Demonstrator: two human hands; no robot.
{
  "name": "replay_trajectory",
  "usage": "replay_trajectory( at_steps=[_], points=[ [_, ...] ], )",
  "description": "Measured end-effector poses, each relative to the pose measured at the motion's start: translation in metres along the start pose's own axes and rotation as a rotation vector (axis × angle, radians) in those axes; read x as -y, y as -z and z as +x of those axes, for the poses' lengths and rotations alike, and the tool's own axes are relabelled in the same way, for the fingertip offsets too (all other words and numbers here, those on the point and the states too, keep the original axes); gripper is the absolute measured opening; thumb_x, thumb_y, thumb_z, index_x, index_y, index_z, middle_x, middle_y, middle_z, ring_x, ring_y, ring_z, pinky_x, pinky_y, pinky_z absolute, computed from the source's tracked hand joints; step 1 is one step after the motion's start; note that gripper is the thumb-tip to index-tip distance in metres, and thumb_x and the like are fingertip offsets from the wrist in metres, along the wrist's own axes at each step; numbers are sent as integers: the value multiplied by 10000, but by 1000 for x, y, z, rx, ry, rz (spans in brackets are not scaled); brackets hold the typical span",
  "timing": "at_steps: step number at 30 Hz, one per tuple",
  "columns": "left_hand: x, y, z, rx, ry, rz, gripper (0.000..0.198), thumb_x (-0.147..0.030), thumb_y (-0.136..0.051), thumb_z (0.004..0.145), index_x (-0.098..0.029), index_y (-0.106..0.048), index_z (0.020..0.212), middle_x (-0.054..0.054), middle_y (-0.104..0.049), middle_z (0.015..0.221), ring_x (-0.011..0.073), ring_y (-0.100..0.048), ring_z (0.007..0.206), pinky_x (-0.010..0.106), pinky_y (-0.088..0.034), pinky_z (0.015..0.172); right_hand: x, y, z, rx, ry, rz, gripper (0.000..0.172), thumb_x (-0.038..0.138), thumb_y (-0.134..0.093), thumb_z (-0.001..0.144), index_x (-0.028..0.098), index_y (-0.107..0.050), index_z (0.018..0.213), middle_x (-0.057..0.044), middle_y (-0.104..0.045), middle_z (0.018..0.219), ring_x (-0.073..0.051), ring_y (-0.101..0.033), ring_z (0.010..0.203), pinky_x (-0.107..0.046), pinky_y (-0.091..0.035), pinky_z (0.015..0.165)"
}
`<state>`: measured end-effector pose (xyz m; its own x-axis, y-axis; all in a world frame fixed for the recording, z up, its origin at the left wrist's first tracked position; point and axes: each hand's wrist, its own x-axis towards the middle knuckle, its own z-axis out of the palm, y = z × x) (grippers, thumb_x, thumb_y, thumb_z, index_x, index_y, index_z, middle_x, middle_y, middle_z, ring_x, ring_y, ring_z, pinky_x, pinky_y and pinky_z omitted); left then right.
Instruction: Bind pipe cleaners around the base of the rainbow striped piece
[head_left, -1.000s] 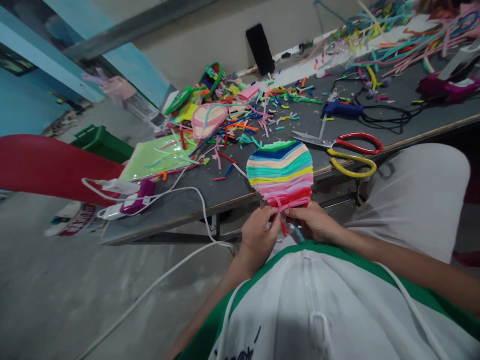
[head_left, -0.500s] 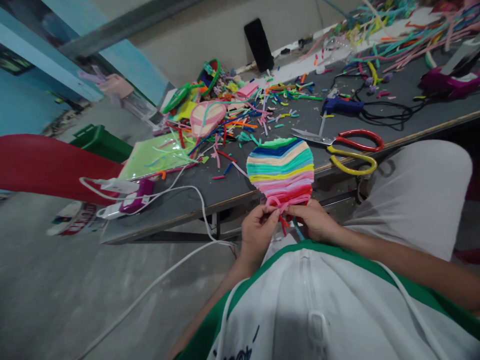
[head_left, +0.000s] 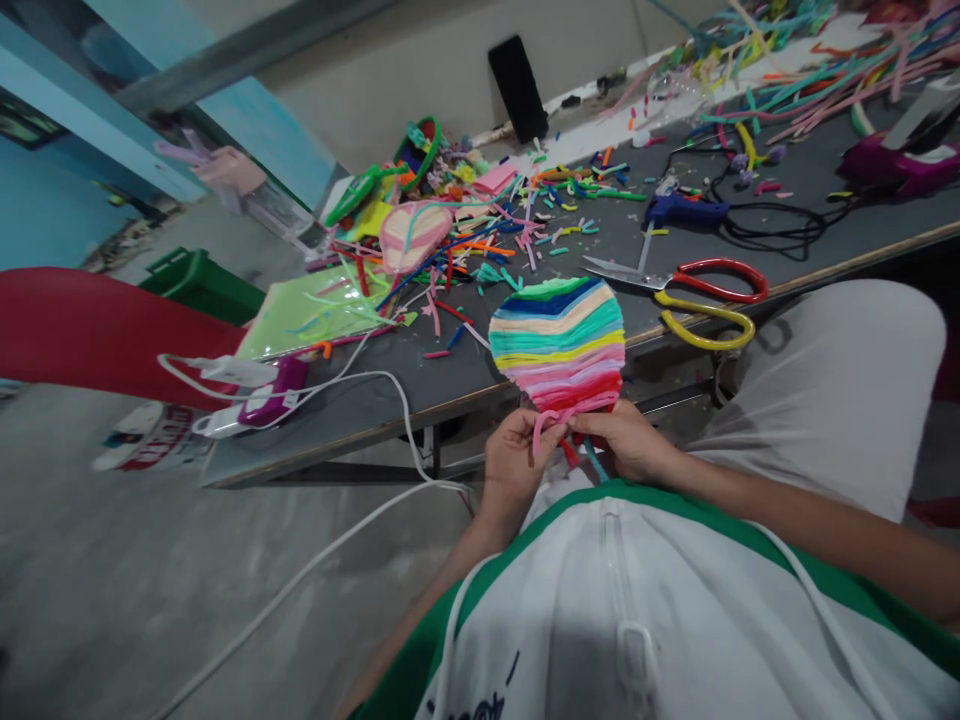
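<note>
A rounded piece striped with rows of coloured pipe cleaners [head_left: 559,335] is held over the table's near edge, its bands running from green and blue down to pink and red. My left hand [head_left: 517,455] pinches a pink pipe cleaner [head_left: 541,428] at the piece's lower end, and its loose tip bends down over my fingers. Close beside it, my right hand [head_left: 626,438] is closed on the lower right end of the piece. Red and teal ends stick out below, between the hands. The fingertips partly hide the spot where the pink strand meets the piece.
Scissors [head_left: 675,290] with red and yellow handles lie at the table edge, near a blue glue gun [head_left: 686,210]. Cut pipe cleaner bits cover the dark table [head_left: 360,405]. A phone [head_left: 517,90] leans on the wall. A white cable [head_left: 300,585] hangs off the left side.
The pink pipe cleaner's loop has come down, and its free end now hangs over my left fingers. The striped piece has shifted slightly left.
</note>
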<state>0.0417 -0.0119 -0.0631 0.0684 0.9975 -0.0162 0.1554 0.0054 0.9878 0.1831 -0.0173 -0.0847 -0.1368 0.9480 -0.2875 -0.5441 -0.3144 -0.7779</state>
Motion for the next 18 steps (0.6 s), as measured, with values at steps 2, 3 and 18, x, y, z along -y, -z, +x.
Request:
replay_trajectory(
  at_steps=[2,3,18],
  points=[
    [-3,0,-1,-4,9,8,190,-266,-731,642,-155,-600,722,-9,-627,675,104,-561,614,223,-456,600,0,0,0,12,-6,0,188,238,-713,622,145,-692,783,-27,-667,695,-144,-565,609,-277,-411,584],
    [-4,1,-1,-9,16,9,196,-265,-735,637,-154,-597,721,-14,-624,665,98,-556,601,216,-451,589,1,0,-1,20,-5,6,179,239,-715,622,145,-693,772,-28,-670,696,-143,-565,610,-276,-414,588],
    [-15,16,5,139,-152,274,176,-262,-654,730,-166,-633,877,37,-653,829,155,-597,767,268,-469,717,4,-3,1,-32,-16,-29,213,335,-731,619,135,-676,669,-14,-628,580,-125,-533,529,-260,-371,524]
  ],
)
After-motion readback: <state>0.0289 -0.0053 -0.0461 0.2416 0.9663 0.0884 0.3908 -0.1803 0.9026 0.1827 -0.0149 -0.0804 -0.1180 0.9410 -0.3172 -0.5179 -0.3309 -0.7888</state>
